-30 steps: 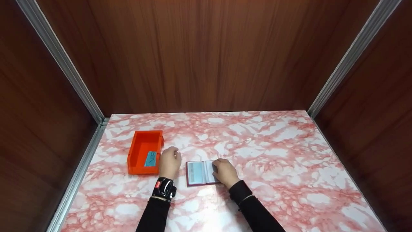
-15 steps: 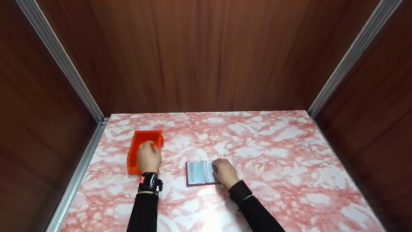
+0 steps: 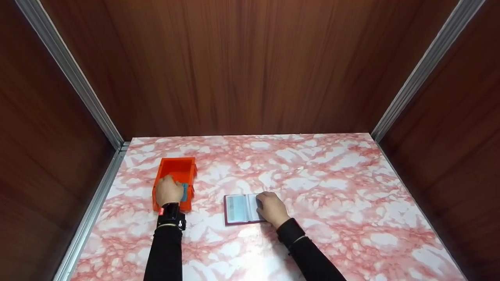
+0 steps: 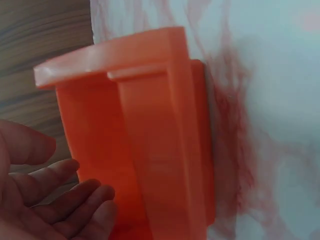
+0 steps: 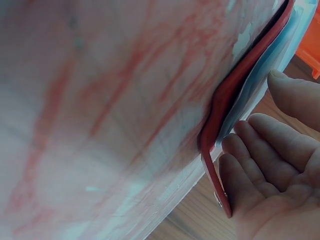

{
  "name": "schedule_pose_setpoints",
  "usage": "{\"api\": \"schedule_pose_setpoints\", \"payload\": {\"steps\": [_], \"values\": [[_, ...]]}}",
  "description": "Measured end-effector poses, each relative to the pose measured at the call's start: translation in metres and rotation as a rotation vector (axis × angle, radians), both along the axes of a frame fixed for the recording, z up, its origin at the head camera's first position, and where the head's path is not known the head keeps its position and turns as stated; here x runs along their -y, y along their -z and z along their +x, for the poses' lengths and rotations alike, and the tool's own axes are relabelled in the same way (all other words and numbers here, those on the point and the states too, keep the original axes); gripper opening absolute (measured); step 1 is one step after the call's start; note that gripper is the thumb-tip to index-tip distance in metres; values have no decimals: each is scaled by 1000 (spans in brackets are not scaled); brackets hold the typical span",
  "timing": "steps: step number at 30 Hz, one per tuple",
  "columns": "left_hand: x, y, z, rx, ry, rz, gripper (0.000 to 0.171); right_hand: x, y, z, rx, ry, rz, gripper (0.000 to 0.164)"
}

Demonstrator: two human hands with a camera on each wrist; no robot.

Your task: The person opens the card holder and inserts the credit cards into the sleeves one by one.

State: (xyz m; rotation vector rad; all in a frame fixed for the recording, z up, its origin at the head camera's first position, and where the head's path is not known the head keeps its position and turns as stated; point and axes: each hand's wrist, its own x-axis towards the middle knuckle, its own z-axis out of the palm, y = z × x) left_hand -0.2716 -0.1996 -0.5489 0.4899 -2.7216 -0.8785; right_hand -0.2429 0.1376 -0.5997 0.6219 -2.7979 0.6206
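Note:
My left hand [image 3: 169, 190] reaches into an orange plastic bin [image 3: 190, 187] at the left of the table. Its fingers are loosely bent, and nothing shows between them in the left wrist view, where the bin wall [image 4: 160, 145] stands beside them. Partly covered by that hand, a blue card [image 3: 184, 193] lies in the bin. A small card holder with a dark red cover [image 3: 236, 208] lies spread at mid-table, clear sleeves up. On its right-hand pages rests my right hand [image 3: 273, 208]; in the right wrist view the fingers touch the inner side of the red cover [image 5: 218, 112], thumb apart.
The table [image 3: 332, 203] has a red and white marbled top. Brown wood-look panels [image 3: 250, 70] enclose it at the back and both sides, with metal strips [image 3: 425, 66] at the corners.
My left hand has moved left from beside the bin to inside it, now over its left part and covering some of the blue card. The right hand and card holder stay put.

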Motion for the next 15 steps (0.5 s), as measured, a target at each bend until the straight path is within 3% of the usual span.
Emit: {"api": "schedule_pose_setpoints", "payload": {"steps": [15], "values": [[-3,18,-2,172,10,-1,30,0,0,-1,-39,-26,6,29]]}}
